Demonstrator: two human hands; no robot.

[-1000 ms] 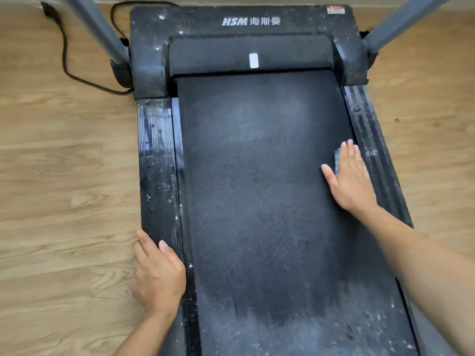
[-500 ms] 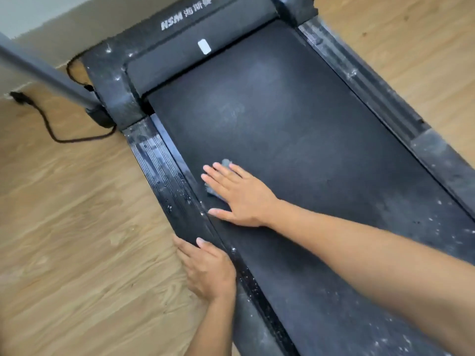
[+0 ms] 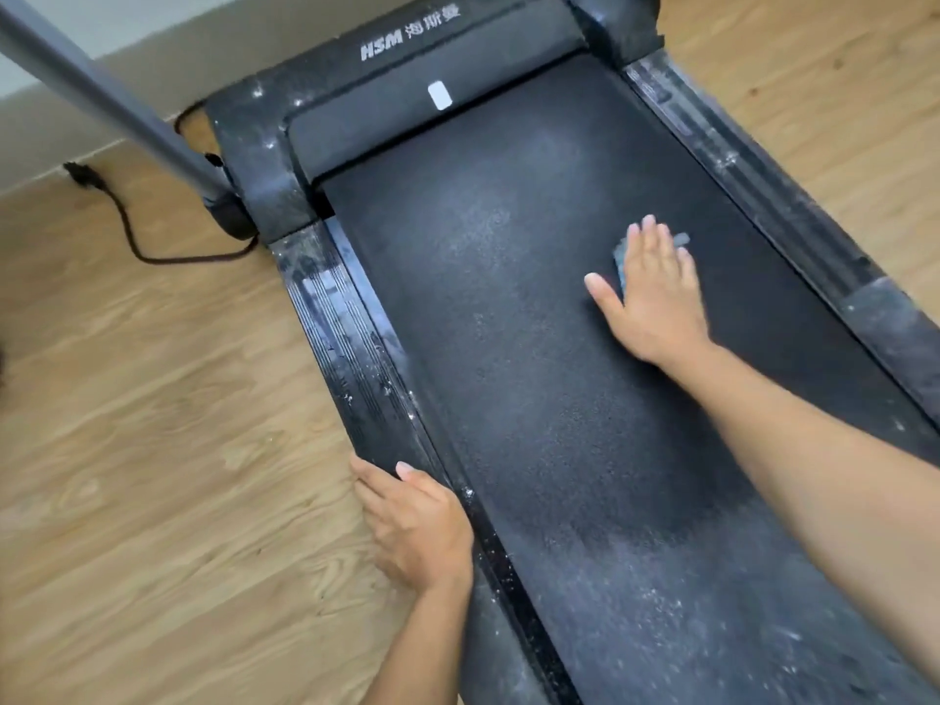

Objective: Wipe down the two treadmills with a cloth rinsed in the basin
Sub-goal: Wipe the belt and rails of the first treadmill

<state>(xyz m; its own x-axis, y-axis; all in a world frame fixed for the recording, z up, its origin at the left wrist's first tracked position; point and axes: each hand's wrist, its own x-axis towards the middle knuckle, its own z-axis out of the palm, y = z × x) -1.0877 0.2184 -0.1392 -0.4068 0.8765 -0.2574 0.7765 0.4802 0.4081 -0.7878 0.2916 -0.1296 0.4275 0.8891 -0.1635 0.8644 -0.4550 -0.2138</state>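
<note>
Mid-wipe on the black rubber treadmill belt (image 3: 508, 323). Right hand (image 3: 656, 297) spread flat, pressing the small grey-blue cloth (image 3: 621, 258) near the belt's right edge. Left hand (image 3: 417, 526) holding nothing, braced on the speckled black left side rail (image 3: 346, 338). Next, probably: sweeping toward the dusty near end.

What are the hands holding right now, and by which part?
Nothing is gripped. The right hand presses flat on top of the cloth on the belt; the left hand rests on the treadmill's side rail.
</note>
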